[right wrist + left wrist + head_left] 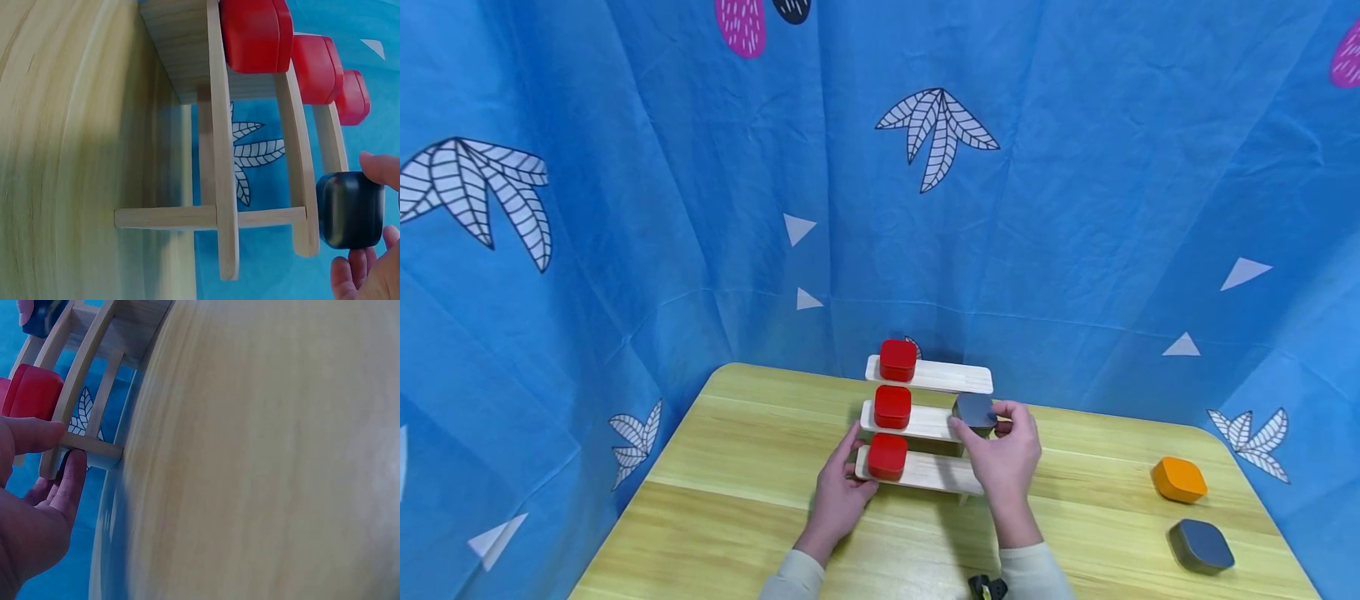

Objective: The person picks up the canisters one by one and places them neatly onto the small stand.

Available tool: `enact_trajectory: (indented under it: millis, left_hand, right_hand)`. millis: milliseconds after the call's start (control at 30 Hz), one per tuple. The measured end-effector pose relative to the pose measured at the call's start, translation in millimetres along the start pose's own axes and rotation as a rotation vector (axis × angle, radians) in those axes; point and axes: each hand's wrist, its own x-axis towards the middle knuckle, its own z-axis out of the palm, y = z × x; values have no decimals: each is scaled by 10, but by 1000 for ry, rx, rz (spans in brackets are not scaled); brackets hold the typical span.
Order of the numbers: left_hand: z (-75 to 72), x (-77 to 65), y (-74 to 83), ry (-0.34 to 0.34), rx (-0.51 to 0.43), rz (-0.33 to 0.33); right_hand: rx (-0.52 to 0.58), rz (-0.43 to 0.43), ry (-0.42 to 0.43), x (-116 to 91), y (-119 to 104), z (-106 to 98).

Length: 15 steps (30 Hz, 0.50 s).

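Note:
A three-tier wooden shelf stands on the table, with one red box at the left of each tier: top, middle and bottom. My left hand grips the left end of the lowest board, thumb above and fingers beneath, as the left wrist view shows. With thumb and fingers, my right hand pinches a dark grey box by its sides at the right end of the middle tier. In the right wrist view that box sits close against the board's edge.
Far to the right on the wooden table lie an orange box and a second dark grey box. A small black object shows beside the right sleeve. A blue patterned curtain hangs behind the table.

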Motion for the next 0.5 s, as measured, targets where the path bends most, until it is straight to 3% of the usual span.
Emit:
enact_trajectory:
  millis: [500]
  left_hand:
    - [-8, 4, 0, -7, -10, -18]
  right_hand:
    - [-35, 31, -48, -42, 0, 122]
